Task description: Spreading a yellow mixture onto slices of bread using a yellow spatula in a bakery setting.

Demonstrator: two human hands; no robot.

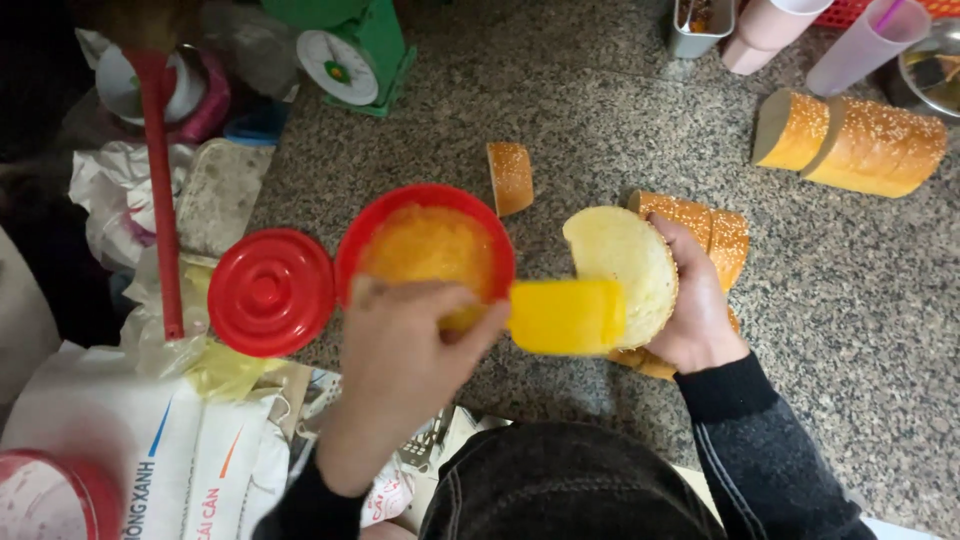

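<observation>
- Gripping a yellow spatula, left hand is closed round its handle, blade on the bread.
- right hand cups a cut bread slice, fingers curled around.
- red tub of orange spread sits beside its red lid.

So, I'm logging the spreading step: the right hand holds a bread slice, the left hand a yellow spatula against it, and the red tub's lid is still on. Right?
Not quite: in the head view the red lid lies beside the open red tub. The rest stands: right hand holds the bread slice, left hand the yellow spatula.
</observation>
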